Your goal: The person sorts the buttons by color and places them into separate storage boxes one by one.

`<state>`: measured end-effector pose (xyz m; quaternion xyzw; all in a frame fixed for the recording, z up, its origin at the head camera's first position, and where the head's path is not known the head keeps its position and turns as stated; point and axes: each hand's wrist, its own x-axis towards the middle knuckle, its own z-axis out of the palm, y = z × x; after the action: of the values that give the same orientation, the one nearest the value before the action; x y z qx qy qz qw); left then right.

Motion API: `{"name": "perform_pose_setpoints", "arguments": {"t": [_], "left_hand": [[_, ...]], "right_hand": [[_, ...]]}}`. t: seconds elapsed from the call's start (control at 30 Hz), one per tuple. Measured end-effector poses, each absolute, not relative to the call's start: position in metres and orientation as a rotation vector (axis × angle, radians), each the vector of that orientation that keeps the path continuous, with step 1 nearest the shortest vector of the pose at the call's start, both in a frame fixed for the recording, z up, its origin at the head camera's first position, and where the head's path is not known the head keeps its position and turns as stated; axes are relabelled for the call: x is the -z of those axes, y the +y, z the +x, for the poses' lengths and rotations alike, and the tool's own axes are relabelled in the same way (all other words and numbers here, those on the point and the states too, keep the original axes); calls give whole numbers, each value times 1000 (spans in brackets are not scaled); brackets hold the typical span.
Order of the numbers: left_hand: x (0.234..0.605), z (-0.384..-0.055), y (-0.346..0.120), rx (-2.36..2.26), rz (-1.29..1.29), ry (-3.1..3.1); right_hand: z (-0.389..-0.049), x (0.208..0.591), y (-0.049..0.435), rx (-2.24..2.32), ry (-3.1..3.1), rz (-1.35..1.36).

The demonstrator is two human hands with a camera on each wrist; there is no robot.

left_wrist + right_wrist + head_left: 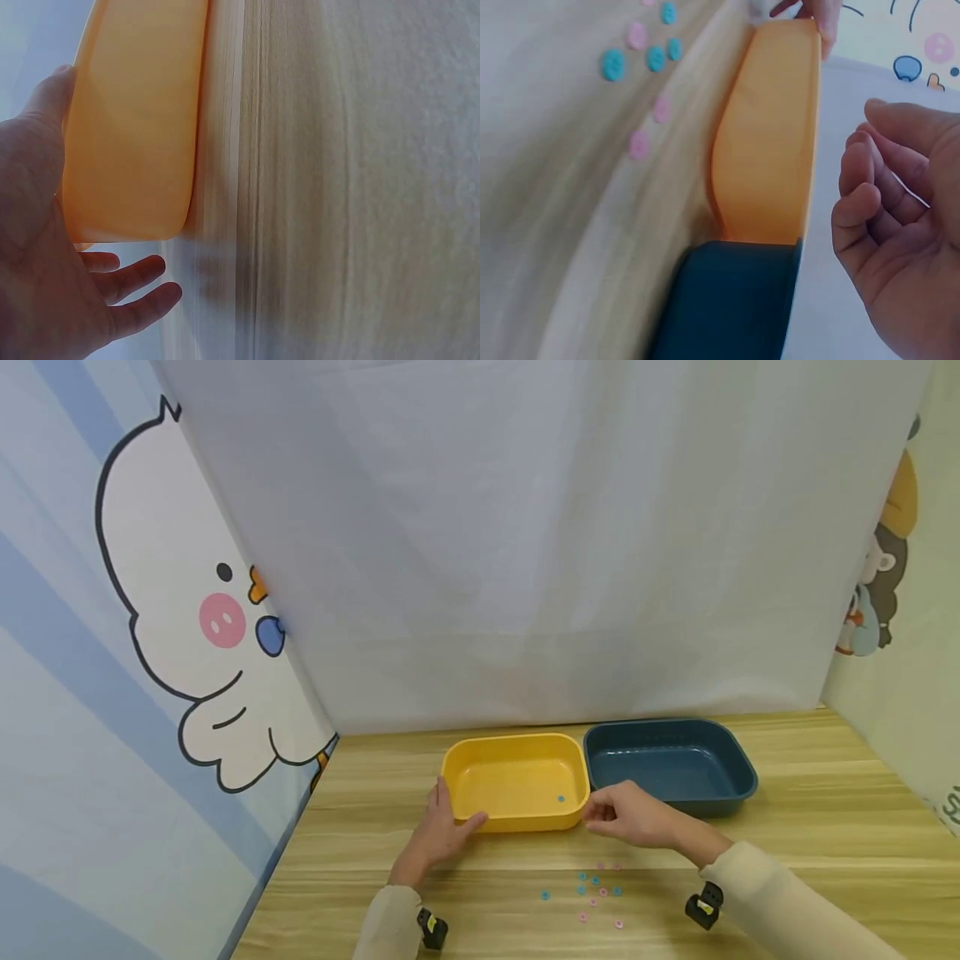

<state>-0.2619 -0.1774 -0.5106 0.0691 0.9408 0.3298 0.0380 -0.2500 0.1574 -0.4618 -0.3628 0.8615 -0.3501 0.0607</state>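
In the head view, my left hand [438, 831] rests at the front left corner of a yellow tray [517, 818], thumb along the front rim and fingers at the left end. The left wrist view shows the other fingers [131, 277] spread loosely below that end. A small blue ring bead [561, 799] lies inside the tray. My right hand [633, 814] hovers at the tray's front right corner. Its fingers [859, 202] are loosely curled in the right wrist view, the thumb close to the index finger, and nothing shows between them.
A dark blue tray [667, 797] stands against the yellow tray's right side. Several blue and pink ring beads [603, 892] lie scattered on the wooden table [345, 860] in front. A white curtain [525, 568] hangs behind, with printed walls at both sides.
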Motion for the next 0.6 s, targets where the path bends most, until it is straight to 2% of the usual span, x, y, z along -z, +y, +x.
{"name": "perform_pose_setpoints", "arguments": {"t": [0.6], "left_hand": [[512, -263, -177, -991, 213, 2901]], "right_hand": [[-227, 493, 179, 884, 2508, -1146]]}}
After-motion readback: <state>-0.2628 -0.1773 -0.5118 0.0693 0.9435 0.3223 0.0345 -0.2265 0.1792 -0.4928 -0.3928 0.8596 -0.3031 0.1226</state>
